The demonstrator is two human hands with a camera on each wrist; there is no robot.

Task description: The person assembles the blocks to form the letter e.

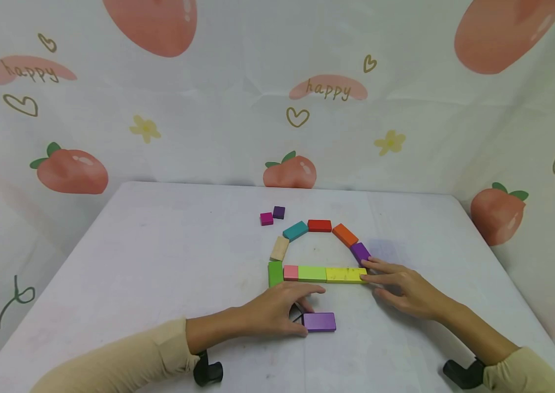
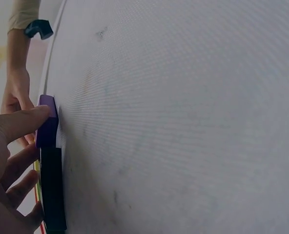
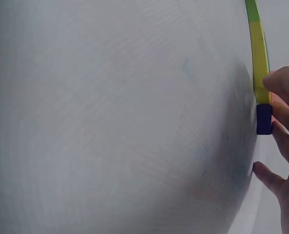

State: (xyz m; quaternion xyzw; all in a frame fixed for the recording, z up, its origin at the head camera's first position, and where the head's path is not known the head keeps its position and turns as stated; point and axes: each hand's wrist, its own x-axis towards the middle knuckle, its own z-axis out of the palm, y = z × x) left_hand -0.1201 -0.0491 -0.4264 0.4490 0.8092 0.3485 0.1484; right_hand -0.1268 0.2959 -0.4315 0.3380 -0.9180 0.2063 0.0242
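My left hand [image 1: 274, 310] has its thumb and a finger at the near and far edges of the left end of a purple block [image 1: 320, 322], pinching it close over the table; its index finger stretches out above. In the left wrist view, a dark green block [image 2: 52, 190] lies against the purple block [image 2: 48, 122], under my palm. My right hand [image 1: 412, 292] spreads its fingers, the tips touching a yellow block [image 1: 346, 275] and a darker purple block [image 1: 359, 252]. Left of the yellow block, a light green block [image 1: 312, 274] and a pink block [image 1: 291, 273] continue the straight row.
An arch of blocks rises behind the row: green [image 1: 275, 273], beige [image 1: 279, 248], teal [image 1: 295, 231], red [image 1: 319, 225] and orange [image 1: 345, 234]. Small magenta [image 1: 266, 219] and dark purple [image 1: 279, 212] blocks lie farther back on the white table [image 1: 184, 234]. A peach-printed cloth [image 1: 218, 109] hangs behind.
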